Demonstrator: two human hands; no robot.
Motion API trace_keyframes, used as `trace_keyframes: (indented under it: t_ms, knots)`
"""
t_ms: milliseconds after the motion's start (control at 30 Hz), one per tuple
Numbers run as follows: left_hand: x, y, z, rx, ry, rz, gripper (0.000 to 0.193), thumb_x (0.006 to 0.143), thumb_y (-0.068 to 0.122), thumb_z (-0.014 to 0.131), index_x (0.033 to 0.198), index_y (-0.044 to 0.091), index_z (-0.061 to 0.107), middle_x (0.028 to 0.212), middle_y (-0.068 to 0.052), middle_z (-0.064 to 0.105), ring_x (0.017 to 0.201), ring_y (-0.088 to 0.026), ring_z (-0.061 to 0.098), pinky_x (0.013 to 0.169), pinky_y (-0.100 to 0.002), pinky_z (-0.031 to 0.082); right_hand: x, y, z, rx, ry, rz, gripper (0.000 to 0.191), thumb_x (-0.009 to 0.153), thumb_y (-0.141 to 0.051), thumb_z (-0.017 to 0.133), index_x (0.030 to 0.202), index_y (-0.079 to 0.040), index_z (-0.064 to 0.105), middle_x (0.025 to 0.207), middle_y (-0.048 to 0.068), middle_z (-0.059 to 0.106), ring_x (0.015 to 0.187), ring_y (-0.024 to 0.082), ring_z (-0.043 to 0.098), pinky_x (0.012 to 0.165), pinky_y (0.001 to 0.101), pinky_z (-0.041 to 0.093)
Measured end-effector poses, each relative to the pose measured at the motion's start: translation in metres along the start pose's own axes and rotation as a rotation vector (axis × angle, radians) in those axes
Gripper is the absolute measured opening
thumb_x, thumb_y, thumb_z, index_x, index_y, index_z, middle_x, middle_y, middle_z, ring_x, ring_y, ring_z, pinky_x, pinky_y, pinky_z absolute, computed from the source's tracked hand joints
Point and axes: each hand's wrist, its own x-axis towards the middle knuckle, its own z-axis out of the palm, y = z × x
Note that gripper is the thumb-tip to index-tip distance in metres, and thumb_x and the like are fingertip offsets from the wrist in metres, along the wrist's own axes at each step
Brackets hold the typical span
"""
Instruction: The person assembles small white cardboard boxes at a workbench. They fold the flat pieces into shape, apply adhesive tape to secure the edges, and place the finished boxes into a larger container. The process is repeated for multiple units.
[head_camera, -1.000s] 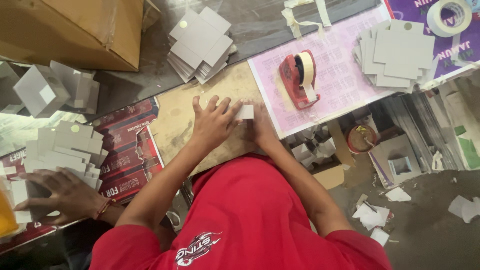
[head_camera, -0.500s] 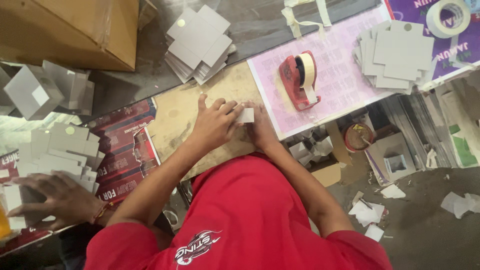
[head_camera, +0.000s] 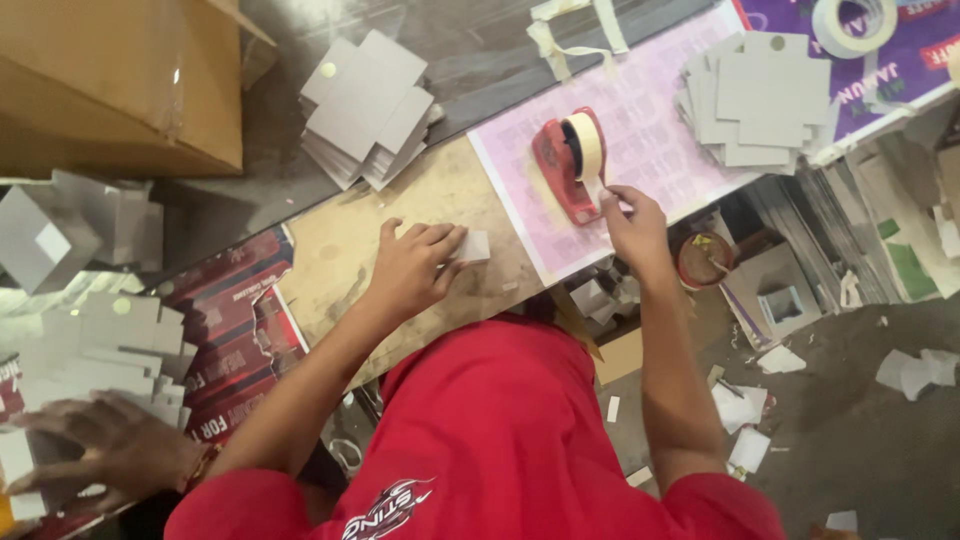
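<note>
My left hand (head_camera: 415, 265) presses down on a small grey cardboard piece (head_camera: 470, 246) that lies on the brown board (head_camera: 340, 250). Only the piece's right end shows past my fingers. My right hand (head_camera: 630, 225) is up at the red tape dispenser (head_camera: 560, 165), which lies on the pink printed sheet (head_camera: 660, 130). Its fingertips pinch the loose end of the pale tape (head_camera: 588, 150) at the dispenser's lower edge.
Stacks of grey card blanks lie at the top middle (head_camera: 370, 105), top right (head_camera: 760, 95) and left (head_camera: 110, 340). A brown carton (head_camera: 120, 80) stands top left, and a tape roll (head_camera: 850, 22) lies top right. Another person's hand (head_camera: 100, 450) rests on blanks bottom left. Paper scraps litter the floor at right.
My right hand has left the grey piece and moved right and up to the tape dispenser. My left hand has stayed on the piece. The other person's hand has shifted slightly.
</note>
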Motion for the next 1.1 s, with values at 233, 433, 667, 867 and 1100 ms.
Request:
trace_keyframes:
  t_ms: [233,433,667,867,1100]
  knots:
    - [-0.001,-0.001,-0.002,0.008,0.022,0.012,0.044,0.090,0.032,0.073,0.129,0.013,0.068,0.123,-0.003,0.070,0.111,-0.024,0.064,0.102,-0.059,0.036,0.026,0.014,-0.004,0.604,-0.246,0.247,0.029,0.100,-0.016,0.071,0.125,-0.001,0.067,0.116,0.018,0.070,0.091,0.018,0.069,0.077,0.0343,0.061]
    - [-0.001,0.002,-0.005,-0.008,0.018,0.001,0.046,0.088,0.033,0.074,0.129,0.013,0.068,0.122,-0.003,0.070,0.109,-0.024,0.064,0.101,-0.058,0.037,0.012,0.034,0.013,0.922,-0.116,0.237,0.008,0.098,-0.004,0.067,0.099,0.003,0.071,0.160,0.015,0.049,0.109,0.022,0.059,0.086,0.0378,0.056]
    - [-0.001,0.004,-0.004,-0.032,0.046,-0.008,0.045,0.089,0.034,0.074,0.129,0.014,0.069,0.122,-0.003,0.071,0.109,-0.024,0.065,0.102,-0.058,0.037,-0.011,0.070,0.015,0.793,-0.118,-0.016,0.010,0.093,-0.001,0.069,0.086,0.007,0.069,0.160,0.017,0.041,0.139,0.027,0.054,0.101,0.0423,0.054]
    - [-0.001,0.004,-0.005,-0.019,0.027,0.007,0.042,0.090,0.033,0.074,0.126,0.013,0.069,0.123,-0.004,0.071,0.109,-0.025,0.065,0.101,-0.058,0.037,-0.004,0.097,-0.023,-0.472,0.217,-0.248,0.014,0.090,-0.007,0.078,0.085,0.005,0.072,0.138,0.027,0.065,0.116,0.035,0.067,0.103,0.0404,0.053]
    - [-0.001,0.002,-0.003,-0.020,0.034,0.001,0.044,0.089,0.032,0.073,0.128,0.012,0.068,0.121,-0.004,0.071,0.109,-0.025,0.064,0.101,-0.057,0.037,-0.013,0.048,-0.029,0.167,0.024,-0.275,0.041,0.103,-0.017,0.069,0.135,0.001,0.050,0.123,0.018,0.072,0.113,0.021,0.067,0.093,0.0306,0.052]
